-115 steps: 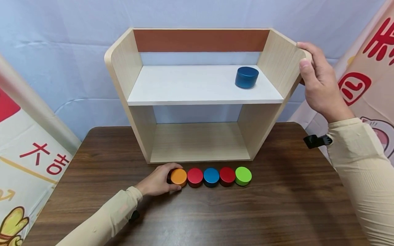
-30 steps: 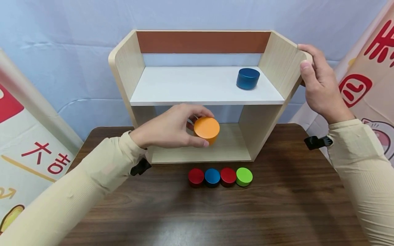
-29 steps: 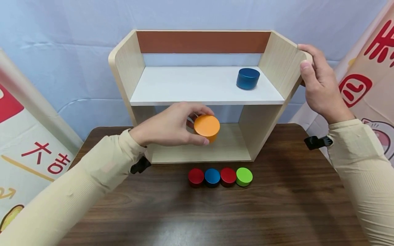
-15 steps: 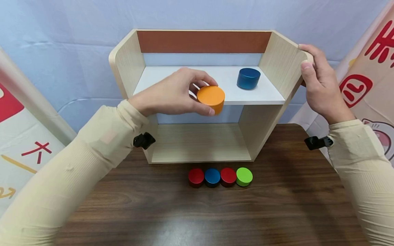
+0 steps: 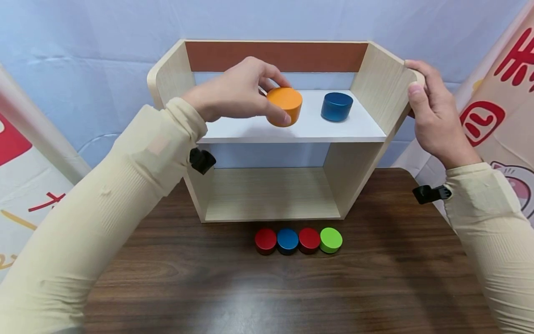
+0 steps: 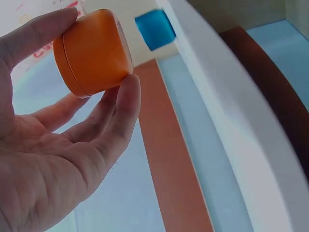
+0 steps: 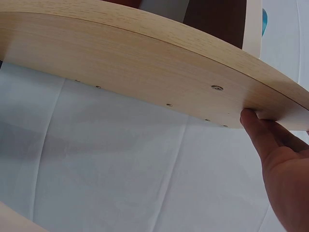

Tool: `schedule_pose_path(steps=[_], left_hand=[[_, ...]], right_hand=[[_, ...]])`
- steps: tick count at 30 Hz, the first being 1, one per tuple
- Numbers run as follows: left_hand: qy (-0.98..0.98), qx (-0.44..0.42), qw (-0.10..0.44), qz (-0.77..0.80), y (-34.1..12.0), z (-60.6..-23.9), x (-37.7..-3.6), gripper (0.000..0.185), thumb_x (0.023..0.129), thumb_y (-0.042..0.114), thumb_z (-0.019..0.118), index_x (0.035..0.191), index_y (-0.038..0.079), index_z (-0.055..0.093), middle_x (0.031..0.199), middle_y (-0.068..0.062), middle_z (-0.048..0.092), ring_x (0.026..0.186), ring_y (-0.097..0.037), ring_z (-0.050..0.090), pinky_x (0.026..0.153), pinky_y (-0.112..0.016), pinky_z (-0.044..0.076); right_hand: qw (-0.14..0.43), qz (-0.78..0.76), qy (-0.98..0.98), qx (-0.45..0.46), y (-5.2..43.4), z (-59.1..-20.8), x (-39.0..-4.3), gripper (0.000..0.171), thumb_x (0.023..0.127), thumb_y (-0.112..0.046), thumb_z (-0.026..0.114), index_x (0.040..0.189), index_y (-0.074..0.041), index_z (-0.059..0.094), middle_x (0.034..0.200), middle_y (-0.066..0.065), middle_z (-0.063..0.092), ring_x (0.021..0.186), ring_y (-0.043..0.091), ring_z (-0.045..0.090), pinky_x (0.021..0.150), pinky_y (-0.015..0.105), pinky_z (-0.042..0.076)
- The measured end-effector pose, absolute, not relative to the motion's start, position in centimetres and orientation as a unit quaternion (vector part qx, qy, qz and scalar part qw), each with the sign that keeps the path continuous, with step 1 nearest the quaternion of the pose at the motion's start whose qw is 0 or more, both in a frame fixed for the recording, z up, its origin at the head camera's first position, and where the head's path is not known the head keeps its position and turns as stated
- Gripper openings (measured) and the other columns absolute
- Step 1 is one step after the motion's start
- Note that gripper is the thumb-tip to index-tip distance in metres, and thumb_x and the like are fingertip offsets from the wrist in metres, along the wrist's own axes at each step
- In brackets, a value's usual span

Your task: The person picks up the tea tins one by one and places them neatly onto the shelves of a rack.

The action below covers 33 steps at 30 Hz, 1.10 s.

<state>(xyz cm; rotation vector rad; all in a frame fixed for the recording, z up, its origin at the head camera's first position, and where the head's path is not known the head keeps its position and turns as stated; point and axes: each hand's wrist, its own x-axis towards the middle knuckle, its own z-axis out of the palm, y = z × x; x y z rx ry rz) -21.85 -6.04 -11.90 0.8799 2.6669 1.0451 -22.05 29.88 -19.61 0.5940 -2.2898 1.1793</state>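
My left hand [image 5: 244, 93] pinches an orange round tin [image 5: 285, 106] between thumb and fingers, over the white upper board [image 5: 250, 133] of a small wooden shelf unit. A seam runs round the orange tin [image 6: 94, 53] in the left wrist view, where it looks clear of the board. To its right on that board stands a blue tin [image 5: 336, 106]. My right hand [image 5: 435, 116] grips the front top of the unit's right side panel [image 5: 381, 88], thumb on the front edge. In the right wrist view, fingers [image 7: 260, 133] press the panel's outer face.
Before the unit, a row on the dark wood table [image 5: 267, 292] holds a red tin [image 5: 265, 240], a blue tin [image 5: 287, 240], a second red tin [image 5: 309, 239] and a green tin [image 5: 331, 239]. A brown back strip [image 5: 325, 56] spans the unit's top. Pale cloth hangs behind.
My left hand took the orange tin from the left end of the table row and raised it past the lower compartment to over the upper board. My right hand keeps its grip.
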Motion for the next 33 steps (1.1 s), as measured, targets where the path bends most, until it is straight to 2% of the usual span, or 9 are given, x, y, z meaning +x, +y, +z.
schedule_pose_path(steps=[6, 16, 24, 33], left_hand=[[0.897, 0.264, 0.092, 0.343, -5.4, -11.1, -23.2, 0.06, 0.085, 0.025, 0.081, 0.137, 0.009, 0.056, 0.117, -0.006, 0.066, 0.104, -0.018, 0.061, 0.091, -0.032, 0.049], [0.902, 0.233, 0.118, 0.342, -4.3, -11.4, -25.0, 0.061, 0.084, 0.022, 0.081, 0.137, 0.009, 0.056, 0.114, -0.009, 0.068, 0.101, -0.018, 0.062, 0.089, -0.028, 0.051], [0.91, 0.196, 0.122, 0.343, -4.2, -11.7, -26.7, 0.063, 0.085, 0.021, 0.081, 0.141, 0.006, 0.054, 0.126, -0.007, 0.059, 0.102, -0.017, 0.062, 0.089, -0.025, 0.053], [0.912, 0.169, 0.138, 0.348, -4.0, -11.8, -28.0, 0.062, 0.086, 0.02, 0.079, 0.14, 0.006, 0.053, 0.131, -0.006, 0.056, 0.1, -0.016, 0.063, 0.09, -0.024, 0.053]], right_hand=[[0.245, 0.432, -0.841, 0.213, 30.0, -19.6, -22.0, 0.049, 0.108, -0.021, 0.043, 0.156, -0.026, 0.035, 0.133, -0.002, 0.042, 0.113, 0.024, 0.047, 0.11, 0.043, 0.04], [0.248, 0.429, -0.841, 0.217, 30.0, -19.6, -21.9, 0.049, 0.108, -0.02, 0.043, 0.156, -0.026, 0.035, 0.133, -0.003, 0.043, 0.113, 0.024, 0.047, 0.109, 0.041, 0.042], [0.248, 0.433, -0.838, 0.221, 29.9, -19.5, -21.9, 0.049, 0.108, -0.019, 0.043, 0.156, -0.025, 0.036, 0.133, -0.002, 0.043, 0.113, 0.023, 0.047, 0.11, 0.043, 0.041], [0.246, 0.433, -0.838, 0.222, 29.9, -19.5, -21.9, 0.049, 0.108, -0.019, 0.043, 0.156, -0.025, 0.035, 0.134, -0.002, 0.043, 0.114, 0.023, 0.046, 0.111, 0.044, 0.04]])
